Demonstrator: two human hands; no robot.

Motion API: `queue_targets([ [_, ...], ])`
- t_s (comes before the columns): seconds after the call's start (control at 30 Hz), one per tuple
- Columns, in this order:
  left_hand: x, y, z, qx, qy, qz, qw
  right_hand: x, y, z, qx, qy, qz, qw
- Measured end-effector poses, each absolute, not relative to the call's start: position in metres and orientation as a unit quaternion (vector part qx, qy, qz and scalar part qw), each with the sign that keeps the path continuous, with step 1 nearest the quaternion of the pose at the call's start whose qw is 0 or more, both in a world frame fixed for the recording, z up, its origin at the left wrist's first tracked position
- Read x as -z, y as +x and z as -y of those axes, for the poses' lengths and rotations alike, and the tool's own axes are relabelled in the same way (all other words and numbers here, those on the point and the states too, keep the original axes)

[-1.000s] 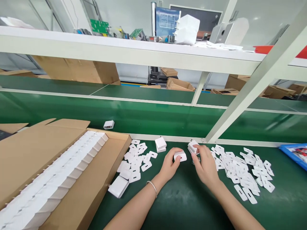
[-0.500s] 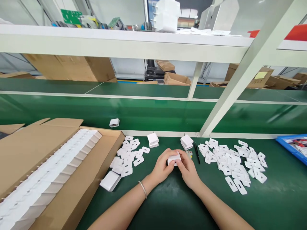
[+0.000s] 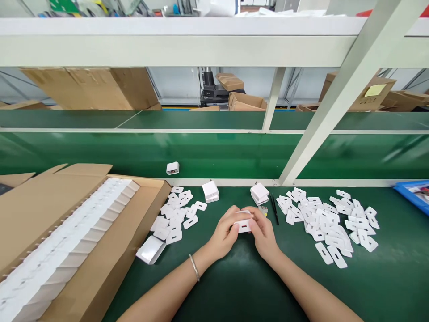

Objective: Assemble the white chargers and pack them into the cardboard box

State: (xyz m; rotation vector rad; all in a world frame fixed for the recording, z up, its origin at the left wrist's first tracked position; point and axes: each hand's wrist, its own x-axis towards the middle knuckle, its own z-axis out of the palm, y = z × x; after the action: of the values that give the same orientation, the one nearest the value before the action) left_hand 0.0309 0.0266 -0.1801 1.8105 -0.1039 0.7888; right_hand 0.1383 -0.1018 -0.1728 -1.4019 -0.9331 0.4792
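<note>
Between my two hands is a small white plastic case (image 3: 244, 226), its slotted end facing me. My left hand (image 3: 224, 232) wraps its left side, with the thumb at the slotted end. From the other side my right hand (image 3: 264, 233) grips it, fingers over the top. Much of the case is hidden by my fingers. Beyond my hands stand white cases in two small stacks, a left one (image 3: 210, 191) and a right one (image 3: 259, 194). White slotted plates lie in a left pile (image 3: 176, 214) and a larger right pile (image 3: 323, 219).
A cardboard box (image 3: 147, 223) on the left holds a row of white parts (image 3: 67, 246). An open white shell (image 3: 151, 249) lies beside it. Black tweezers (image 3: 274, 209) lie by the right stack. A blue-edged tray (image 3: 412, 194) sits far right; a slanted white post (image 3: 321, 125) rises behind.
The case in my hands has tilted, so its slotted end now shows toward me. My hands keep their two-sided hold. The camera view has dipped slightly.
</note>
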Motion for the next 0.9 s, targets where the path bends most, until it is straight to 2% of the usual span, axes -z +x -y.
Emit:
queue_targets([
  [0.23,0.1815,0.0317,-0.0257,-0.268,0.721,0.007,0.639,0.1705,0.1442,0.1017,-0.194,-0.647,0.391,0.625],
  [0.53,0.1789,0.0324,-0.0272,-0.262,0.763,0.004,0.590,0.1669,0.1465,0.1007,-0.189,-0.664,0.399,0.604],
  [0.9,0.1801,0.0312,-0.0289,-0.273,0.752,0.028,0.600,0.1693,0.1457,0.1005,-0.214,-0.647,0.412,0.605],
])
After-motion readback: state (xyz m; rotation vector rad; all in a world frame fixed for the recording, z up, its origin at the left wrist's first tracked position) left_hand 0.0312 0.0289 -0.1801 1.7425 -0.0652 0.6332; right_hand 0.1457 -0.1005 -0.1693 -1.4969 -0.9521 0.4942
